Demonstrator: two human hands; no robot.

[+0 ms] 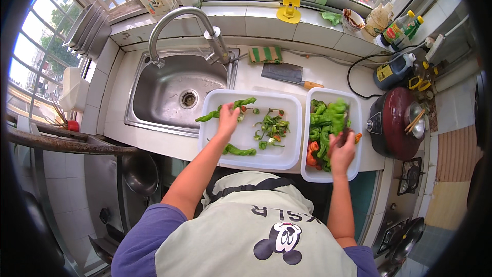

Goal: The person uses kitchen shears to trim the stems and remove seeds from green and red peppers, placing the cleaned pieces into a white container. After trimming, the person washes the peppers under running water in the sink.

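Note:
My left hand (227,121) is over the left part of a white plastic tray (238,163), its fingers closed on a long green pepper (207,116). Another green pepper (241,151) lies near the tray's front edge. Cut pepper stems and caps (271,127) are heaped to the right of it. My right hand (343,152) is above a second, narrower white tray (326,177), gripping a dark red-handled tool (340,138); motion blur hides its exact kind. Green peppers (321,117) and some orange-red peppers (312,154) fill this tray.
Behind the trays lie a cleaver (282,73) and a sponge cloth (265,54). A steel sink (173,80) with a tall faucet (219,44) is at left. On the right stand a dark red rice cooker (396,123), a jug (394,71) and a gas stove (411,177).

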